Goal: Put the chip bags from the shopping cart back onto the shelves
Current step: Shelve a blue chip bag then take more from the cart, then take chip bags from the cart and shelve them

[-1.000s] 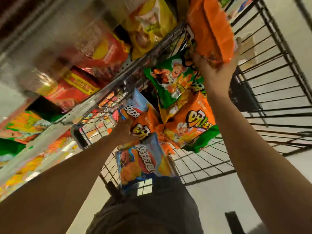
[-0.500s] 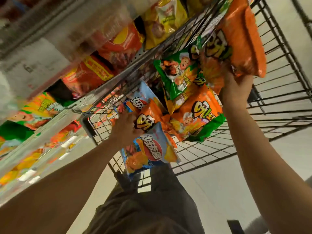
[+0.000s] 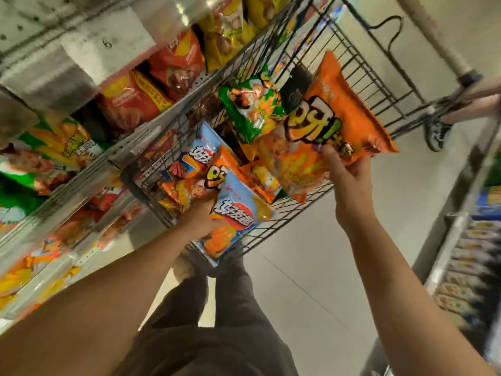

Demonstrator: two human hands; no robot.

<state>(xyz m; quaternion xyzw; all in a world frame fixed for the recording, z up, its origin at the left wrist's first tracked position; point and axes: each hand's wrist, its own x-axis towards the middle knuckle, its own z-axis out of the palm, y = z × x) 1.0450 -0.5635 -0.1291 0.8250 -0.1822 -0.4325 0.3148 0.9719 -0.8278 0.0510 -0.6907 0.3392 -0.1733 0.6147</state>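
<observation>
A black wire shopping cart [image 3: 360, 74] holds several chip bags, among them a green bag [image 3: 252, 104] and orange ones. My right hand [image 3: 349, 175] grips a large orange chip bag [image 3: 339, 112] by its lower edge and holds it above the cart's right side. My left hand [image 3: 198, 218] holds a light-blue chip bag [image 3: 238, 213] at the cart's near corner; its fingers are hidden behind the bag. Another light-blue bag [image 3: 200, 156] lies in the cart just beyond it.
Shelves [image 3: 81, 169] on the left carry red [image 3: 135, 101], yellow [image 3: 225, 31] and green [image 3: 54, 147] chip bags. Another shelf unit [image 3: 466, 267] with packets stands at the right. A second person's shoe [image 3: 436, 134] is beyond the cart. Pale floor lies between.
My right hand has brought the orange bag down and to the right, turning it so its printed front shows. My left hand stays on the light-blue bag. The view has tilted.
</observation>
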